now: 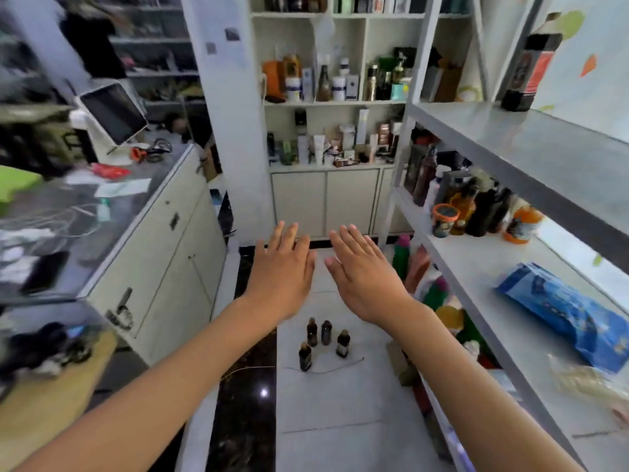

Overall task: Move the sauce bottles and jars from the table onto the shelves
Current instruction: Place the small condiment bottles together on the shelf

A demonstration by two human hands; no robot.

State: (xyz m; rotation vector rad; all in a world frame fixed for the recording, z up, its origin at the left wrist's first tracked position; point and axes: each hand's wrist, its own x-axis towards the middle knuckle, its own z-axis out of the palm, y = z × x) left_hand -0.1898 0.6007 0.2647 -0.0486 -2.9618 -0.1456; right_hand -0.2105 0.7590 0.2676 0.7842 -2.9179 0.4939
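Dark bottles [483, 212] are already crowding the right shelf [476, 264]; you are holding your left hand [282, 270] and right hand [364, 277] spread, empty, while four small bottles [321, 342] are waiting below.

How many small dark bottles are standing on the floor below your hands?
4, in a loose cluster on the white tiles: two side by side at the back, one front left, one front right. None looks hidden; both hands are empty.
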